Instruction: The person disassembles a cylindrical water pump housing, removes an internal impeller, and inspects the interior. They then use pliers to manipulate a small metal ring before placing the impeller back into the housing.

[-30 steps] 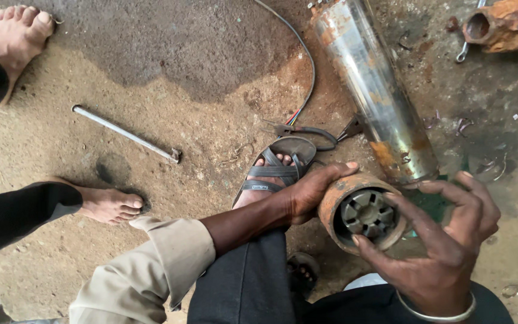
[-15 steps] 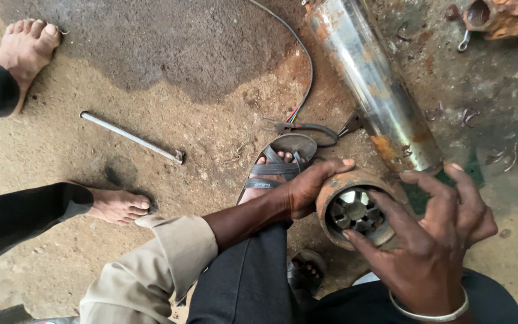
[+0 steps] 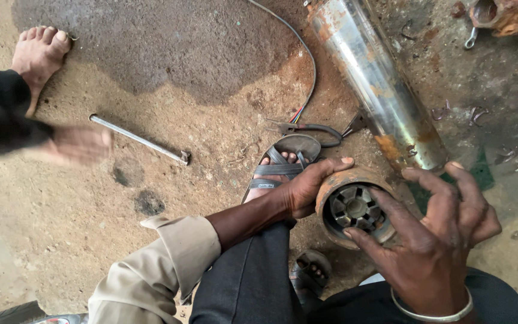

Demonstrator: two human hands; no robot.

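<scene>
Changed since half a second ago: another person's blurred hand (image 3: pixel 76 144) has come in at far left, near the steel rod; the right hand's fingers have shifted lower over the housing's open face.

Items, left to right, placed against the rusty round housing (image 3: pixel 355 207):
- Bare foot (image 3: pixel 38 51) of the other person, far up-left.
- Steel rod (image 3: pixel 139 139), lying on the dirt floor (image 3: pixel 169 66), well left.
- Left hand (image 3: pixel 313 189), beige sleeve, wrapped around the housing's left rim, thumb on its top edge; gripping it.
- Sandalled foot (image 3: pixel 280 165), just beside, upper left.
- Pliers (image 3: pixel 310 128) and wires, above.
- Housing, held between both hands over the knees, silver toothed part visible inside.
- Long steel cylinder (image 3: pixel 379 84), rust-patched, its lower end just beside the housing.
- Right hand (image 3: pixel 436 240), bangle at wrist, fingers spread on the housing's face and right rim; grasping.
</scene>
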